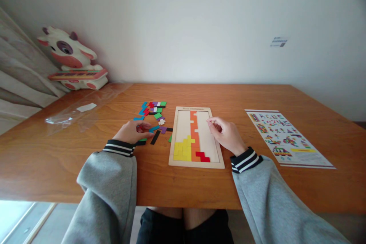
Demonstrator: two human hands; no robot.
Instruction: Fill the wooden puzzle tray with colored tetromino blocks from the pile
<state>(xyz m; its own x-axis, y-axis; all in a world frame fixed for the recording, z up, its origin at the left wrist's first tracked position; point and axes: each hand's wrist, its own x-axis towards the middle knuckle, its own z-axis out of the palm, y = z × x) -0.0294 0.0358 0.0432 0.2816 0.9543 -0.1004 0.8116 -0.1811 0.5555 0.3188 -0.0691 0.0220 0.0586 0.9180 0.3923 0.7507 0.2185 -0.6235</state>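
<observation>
A wooden puzzle board (172,148) lies flat in front of me. Yellow pieces (183,148) fill its lower left, an orange column (194,133) runs up the middle, and a red piece (202,157) sits at the bottom beside it. Over the board's right side is my right hand (225,133), its thumb and fingertips pinched together; anything between them is hidden. To the left, my left hand (133,131) is curled at the edge of the loose pieces, with a bit of a red puzzle piece (139,128) showing between its fingers.
Loose coloured pieces (158,115) are scattered left of the board, with a black bar (155,137) nearest me. A printed pattern sheet (288,141) lies at the right. Clear plastic wrap (68,116) and a toy cow with a keyboard (76,61) are at the left.
</observation>
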